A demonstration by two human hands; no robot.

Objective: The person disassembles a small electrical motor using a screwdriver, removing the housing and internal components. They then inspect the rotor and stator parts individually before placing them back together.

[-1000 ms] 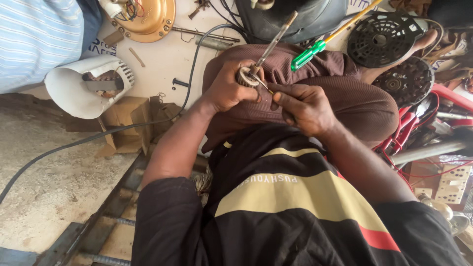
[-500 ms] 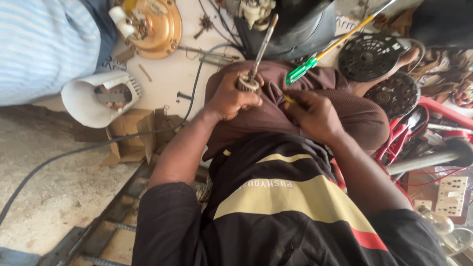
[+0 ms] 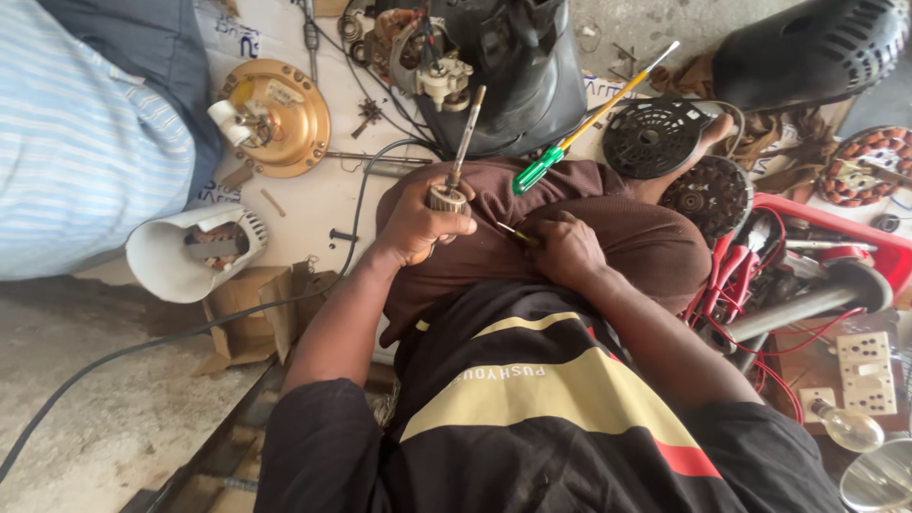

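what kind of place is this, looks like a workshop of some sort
Most likely a small fan or appliance repair workshop. Motor parts lie all around: a brass-coloured round motor cover, a black vented fan housing and a copper-wound stator. The left hand holds a motor shaft; a green-handled screwdriver lies close by.

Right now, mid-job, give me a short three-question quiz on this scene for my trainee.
1. True or false: the left hand grips a rotor with its shaft pointing away from the body.
2. Where does the green screwdriver lie? A) in a red tray; B) on the brown lap; C) inside a white housing.
3. Which hand holds the thin tool?

Key: 1 true; 2 B; 3 the right hand.
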